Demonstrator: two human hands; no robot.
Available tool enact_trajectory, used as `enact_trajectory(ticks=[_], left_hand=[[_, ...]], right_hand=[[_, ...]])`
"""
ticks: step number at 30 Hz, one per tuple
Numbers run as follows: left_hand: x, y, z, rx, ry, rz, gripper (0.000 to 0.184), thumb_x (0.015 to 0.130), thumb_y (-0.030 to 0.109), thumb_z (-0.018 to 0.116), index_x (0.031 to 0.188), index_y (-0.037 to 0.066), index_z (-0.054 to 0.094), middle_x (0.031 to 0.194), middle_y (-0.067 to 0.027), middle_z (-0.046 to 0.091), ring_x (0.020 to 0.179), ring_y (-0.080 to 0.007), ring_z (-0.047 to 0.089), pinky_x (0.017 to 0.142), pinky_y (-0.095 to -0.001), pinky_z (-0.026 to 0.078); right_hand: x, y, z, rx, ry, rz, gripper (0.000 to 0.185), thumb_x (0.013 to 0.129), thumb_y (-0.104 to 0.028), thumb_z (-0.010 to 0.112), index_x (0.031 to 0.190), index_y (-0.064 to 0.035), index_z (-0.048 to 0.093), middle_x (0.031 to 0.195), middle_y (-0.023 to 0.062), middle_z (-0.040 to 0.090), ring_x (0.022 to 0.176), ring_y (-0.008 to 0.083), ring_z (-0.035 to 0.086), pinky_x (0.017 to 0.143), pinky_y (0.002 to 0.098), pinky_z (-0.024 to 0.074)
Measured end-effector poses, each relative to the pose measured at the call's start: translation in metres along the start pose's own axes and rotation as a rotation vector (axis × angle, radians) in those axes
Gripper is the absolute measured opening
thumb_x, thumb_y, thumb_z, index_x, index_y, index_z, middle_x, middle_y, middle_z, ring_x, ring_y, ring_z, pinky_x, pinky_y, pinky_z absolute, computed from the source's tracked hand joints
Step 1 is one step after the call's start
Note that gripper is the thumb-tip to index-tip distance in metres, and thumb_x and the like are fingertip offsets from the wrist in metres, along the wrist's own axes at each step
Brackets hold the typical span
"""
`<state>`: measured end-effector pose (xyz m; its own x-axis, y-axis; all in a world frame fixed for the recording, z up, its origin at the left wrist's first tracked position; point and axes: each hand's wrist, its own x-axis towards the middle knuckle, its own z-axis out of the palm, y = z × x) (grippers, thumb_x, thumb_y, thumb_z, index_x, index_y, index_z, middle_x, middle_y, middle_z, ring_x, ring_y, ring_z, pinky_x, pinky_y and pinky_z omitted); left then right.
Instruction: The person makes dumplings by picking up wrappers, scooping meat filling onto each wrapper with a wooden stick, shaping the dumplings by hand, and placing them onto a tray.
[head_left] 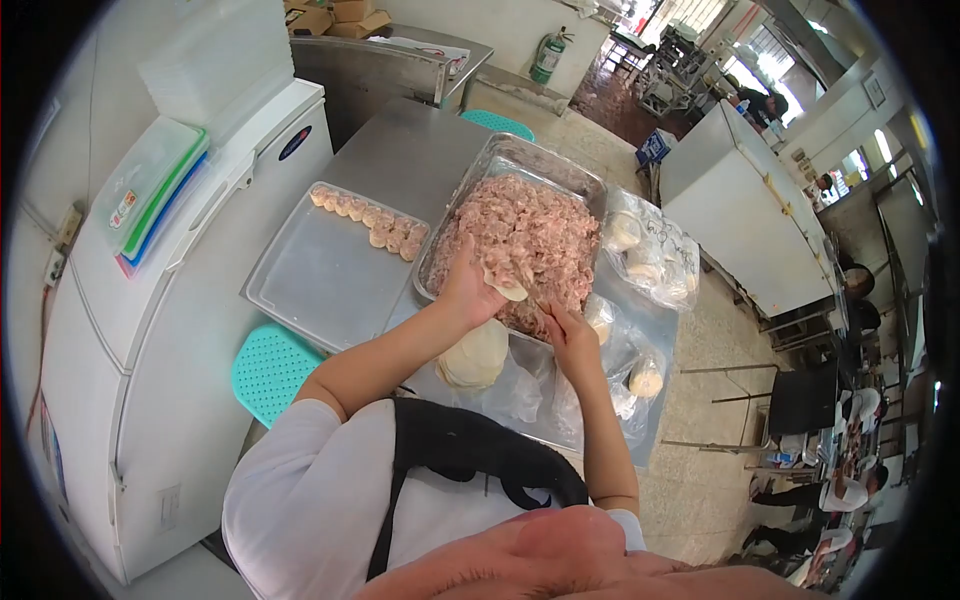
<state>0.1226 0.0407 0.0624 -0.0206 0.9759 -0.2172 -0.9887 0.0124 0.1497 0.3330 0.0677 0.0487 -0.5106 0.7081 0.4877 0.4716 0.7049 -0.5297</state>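
Observation:
A deep metal pan (597, 180) holds a large heap of pink ground meat (535, 225). Over its near part, my left hand (468, 288) holds a thin round dough wrapper (508, 288) with some meat on it. Close by on the right, my right hand (570, 328) is closed on a thin tool whose tip meets the meat near the wrapper; its shape is mostly hidden. A stack of round wrappers (474, 357) lies just below my left hand. To the left, a flat tray (325, 262) bears a row of filled pieces (372, 220) along its far edge.
Bagged dough (645, 250) lies right of the pan, with more wrapped dough (645, 378) nearer. White freezers (225, 290) line the left; turquoise stools (272, 372) stand by the metal table (400, 150). Several people (848, 493) are far right, near a black chair (800, 400).

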Motion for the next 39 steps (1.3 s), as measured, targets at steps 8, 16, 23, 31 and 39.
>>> enact_trajectory(ticks=[8, 16, 23, 31, 39], left_hand=[[0.025, 0.011, -0.037, 0.261, 0.106, 0.153, 0.047, 0.101, 0.038, 0.045, 0.137, 0.008, 0.045, 0.135, -0.0102, 0.054, 0.125, -0.0287, 0.052, 0.108, -0.0497, 0.039], [0.035, 0.009, -0.049, 0.230, 0.251, 0.186, 0.036, 0.098, 0.025, 0.051, 0.125, 0.001, 0.052, 0.124, -0.0146, 0.059, 0.117, -0.0286, 0.057, 0.102, -0.0470, 0.045], [0.041, 0.033, -0.054, 0.199, 0.162, 0.204, 0.052, 0.101, 0.046, 0.040, 0.129, 0.003, 0.047, 0.125, -0.0155, 0.058, 0.119, -0.0302, 0.054, 0.102, -0.0485, 0.044], [0.022, 0.048, -0.020, 0.201, 0.220, 0.080, 0.062, 0.095, 0.058, 0.047, 0.118, 0.000, 0.051, 0.101, -0.0096, 0.058, 0.102, -0.0279, 0.058, 0.092, -0.0473, 0.045], [0.007, 0.045, -0.012, 0.224, -0.076, 0.126, 0.045, 0.090, 0.031, 0.062, 0.124, 0.004, 0.050, 0.111, -0.0099, 0.059, 0.093, -0.0245, 0.062, 0.093, -0.0410, 0.049]], right_hand=[[0.020, -0.030, -0.030, -0.322, -0.218, 0.103, 0.023, 0.093, -0.021, 0.060, 0.112, -0.0105, 0.066, 0.091, 0.0129, 0.066, 0.078, 0.0345, 0.065, 0.064, 0.0424, 0.0515], [0.017, 0.019, 0.028, -0.348, -0.155, 0.118, 0.021, 0.094, -0.021, 0.057, 0.111, -0.0117, 0.064, 0.089, 0.0139, 0.065, 0.077, 0.0354, 0.065, 0.065, 0.0447, 0.0521], [0.022, -0.036, -0.001, -0.242, -0.224, 0.073, 0.020, 0.095, -0.019, 0.055, 0.111, -0.0108, 0.063, 0.093, 0.0189, 0.065, 0.081, 0.0397, 0.064, 0.071, 0.0493, 0.0510], [0.036, -0.066, -0.010, -0.458, -0.315, 0.034, 0.024, 0.094, -0.021, 0.058, 0.114, -0.0097, 0.061, 0.087, 0.0170, 0.062, 0.079, 0.0374, 0.064, 0.064, 0.0449, 0.0517], [0.040, -0.032, -0.028, -0.150, -0.244, 0.041, 0.028, 0.097, -0.024, 0.052, 0.117, -0.0064, 0.063, 0.089, 0.0178, 0.065, 0.082, 0.0369, 0.065, 0.070, 0.0437, 0.0516]])
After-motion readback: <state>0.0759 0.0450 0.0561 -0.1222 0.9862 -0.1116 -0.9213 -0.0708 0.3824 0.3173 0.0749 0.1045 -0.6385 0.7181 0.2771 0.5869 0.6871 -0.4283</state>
